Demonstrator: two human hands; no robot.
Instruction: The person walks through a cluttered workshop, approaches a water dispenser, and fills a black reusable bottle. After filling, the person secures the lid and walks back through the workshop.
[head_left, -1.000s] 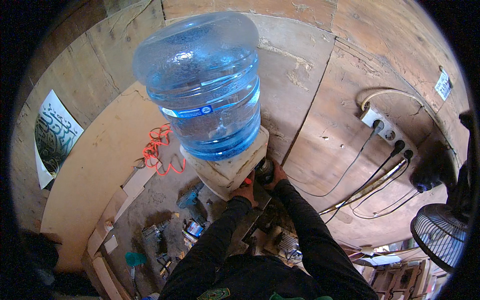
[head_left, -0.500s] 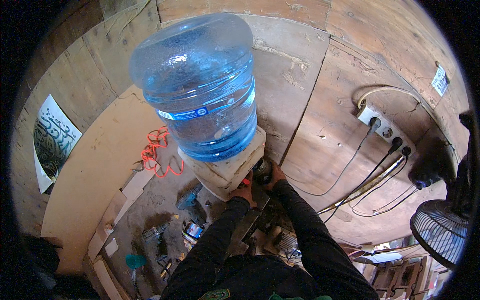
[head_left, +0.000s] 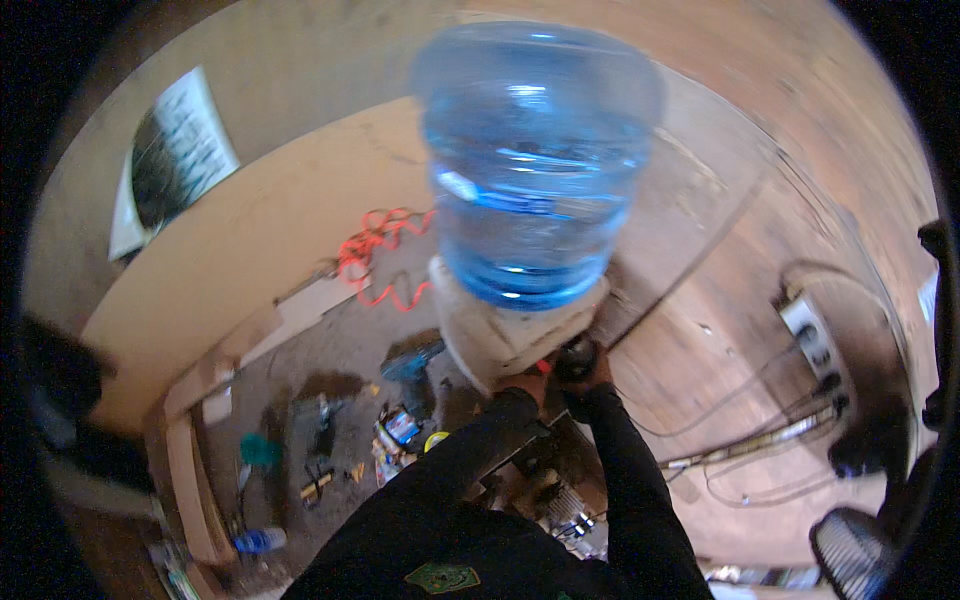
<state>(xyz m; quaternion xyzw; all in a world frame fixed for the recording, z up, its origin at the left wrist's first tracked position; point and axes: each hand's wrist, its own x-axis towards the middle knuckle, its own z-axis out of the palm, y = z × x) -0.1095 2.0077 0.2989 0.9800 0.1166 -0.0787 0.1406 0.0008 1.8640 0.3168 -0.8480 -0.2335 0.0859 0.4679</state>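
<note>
A big blue water bottle [head_left: 530,190] stands upside down on a dirty cream water dispenser [head_left: 510,340]. At the dispenser's front, my left hand [head_left: 524,384] has its fingers closed at a small red tap [head_left: 543,367]. Just right of it, my right hand [head_left: 599,370] is wrapped round a dark, round cup-like vessel [head_left: 575,358], held close against the dispenser. Blur and shadow hide the vessel's contents and the exact finger positions.
Orange coiled hose [head_left: 385,255] lies behind the dispenser's left side. A blue-green power drill [head_left: 408,365] and several small items lie on the floor at left. A white power strip [head_left: 815,340] with cables is at right, near a black fan [head_left: 850,550].
The view has swung left, so the bottle and dispenser appear farther right and the picture is blurred. Both hands keep their places at the tap and the vessel.
</note>
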